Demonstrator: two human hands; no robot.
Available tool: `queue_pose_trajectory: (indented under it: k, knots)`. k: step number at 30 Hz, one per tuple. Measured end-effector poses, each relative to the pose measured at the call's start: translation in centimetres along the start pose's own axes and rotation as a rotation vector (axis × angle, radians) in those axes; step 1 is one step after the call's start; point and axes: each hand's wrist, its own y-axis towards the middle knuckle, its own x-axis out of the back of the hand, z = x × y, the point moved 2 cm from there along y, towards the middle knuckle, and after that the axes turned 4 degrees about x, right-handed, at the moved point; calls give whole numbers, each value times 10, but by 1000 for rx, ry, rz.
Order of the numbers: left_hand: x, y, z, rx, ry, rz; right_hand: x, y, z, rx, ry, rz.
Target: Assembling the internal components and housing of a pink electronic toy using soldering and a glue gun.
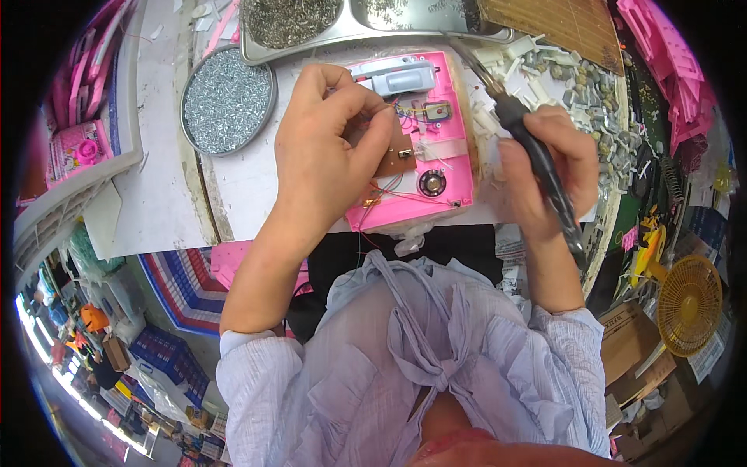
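A pink plastic toy housing [461, 175] lies open on the white table in front of me. Inside it are a brown circuit board [398, 158], thin wires, a small round speaker [432, 183], a motor-like metal part [437, 112] and a pale blue plastic piece [403, 80]. My left hand [334, 128] is over the board's left side, thumb and fingers pinched together; what they hold is hidden. To the right of the housing, my right hand [552, 163] grips a black-handled screwdriver [531, 144], its metal shaft slanting up and to the left.
A round dish of small silver screws [229, 101] stands at the left. Metal trays [373, 35] with more small hardware stand at the back. Loose white and metal parts [587, 117] are heaped at the right. A yellow fan [689, 305] is at lower right, a striped basket [175, 292] at lower left.
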Motion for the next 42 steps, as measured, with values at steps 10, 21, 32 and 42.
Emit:
queue_pose_trajectory:
  k: [10, 21, 32, 42]
  knots:
    - [-4, 0, 4, -38, 28, -52, 0, -9, 5, 96, 8, 155]
    - [-4, 1, 4, -21, 21, -58, -10, -5, 2, 117, 46, 250]
    - [-6, 0, 3, -22, 8, -60, -8, -4, 2, -40, 71, 182]
    - [-10, 2, 2, -24, 52, -79, -5, -2, 2, -80, 108, 166]
